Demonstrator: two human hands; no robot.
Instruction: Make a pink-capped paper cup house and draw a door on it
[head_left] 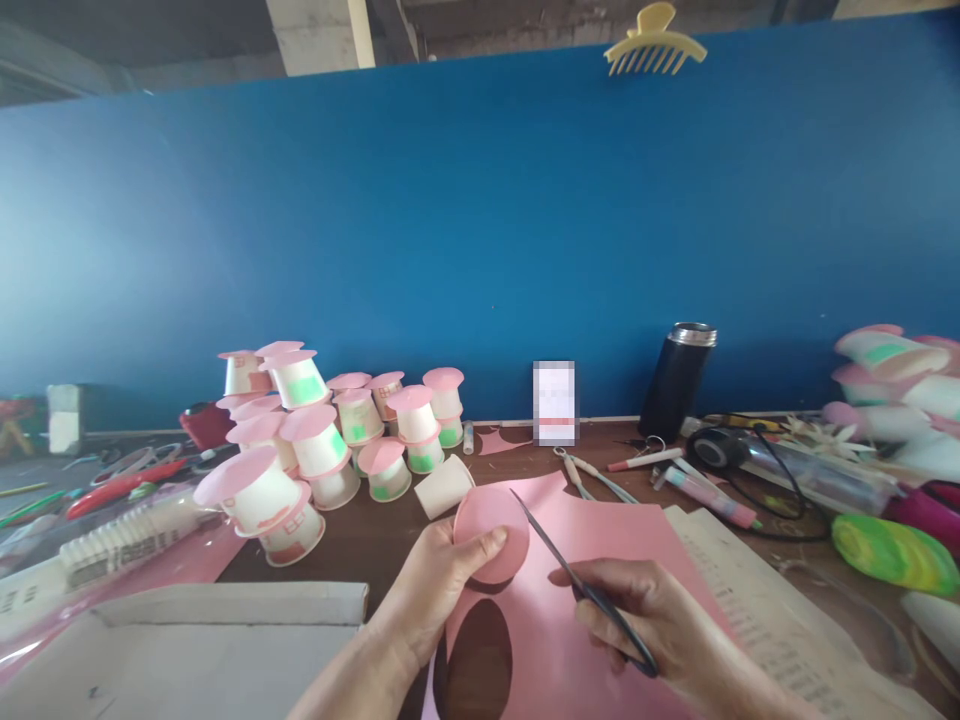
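Observation:
My left hand pinches a round pink paper disc between thumb and fingers, just above the table. My right hand is closed around black scissors, whose blades point up and left toward the disc's right edge. Both hands hover over a pink paper sheet that has an oval hole cut out near its lower left. A pile of white paper cups with pink disc tops stands to the left behind my left hand. One plain cup lies on its side near the disc.
An open cardboard box sits at front left. A black flask, a second pair of scissors, pens, tape and cables crowd the back right. More capped cups lie at far right. A blue wall stands behind the table.

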